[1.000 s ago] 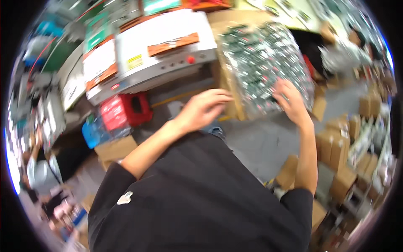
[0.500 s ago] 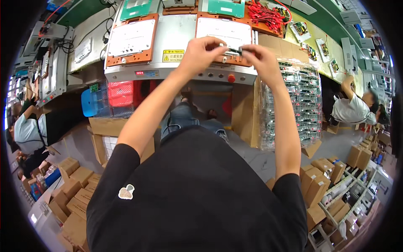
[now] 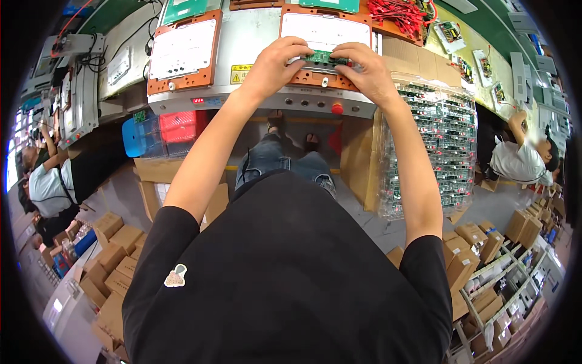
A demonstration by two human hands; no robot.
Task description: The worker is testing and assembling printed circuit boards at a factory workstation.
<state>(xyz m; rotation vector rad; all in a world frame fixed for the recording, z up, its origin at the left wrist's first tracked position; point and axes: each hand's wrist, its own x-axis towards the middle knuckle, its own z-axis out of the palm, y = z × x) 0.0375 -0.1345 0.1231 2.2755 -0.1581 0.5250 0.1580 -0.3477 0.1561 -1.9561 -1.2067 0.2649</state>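
A small green circuit board [image 3: 319,56] is held level between my two hands at the near edge of the right fixture [image 3: 303,77], an orange-brown frame around a white plate [image 3: 327,30]. My left hand [image 3: 280,64] pinches the board's left end between thumb and fingers. At its right end, the fingers and thumb of my right hand [image 3: 367,71] close on it in the same way. Whether the board touches the plate is hard to tell. A matching fixture with a white plate [image 3: 182,51] lies to the left on the same grey machine [image 3: 254,36].
A red knob [image 3: 337,108] sits on the machine's front panel. Clear trays of circuit boards [image 3: 430,145] are stacked at the right, below red-wired parts [image 3: 397,18]. Red and blue bins [image 3: 176,128] stand at lower left. Co-workers [image 3: 521,158] sit on both sides; cartons [image 3: 121,242] lie behind.
Both hands have brought the circuit board slightly up and left in the view, and its green face now shows. The fixtures appear higher in the picture as the view shifts.
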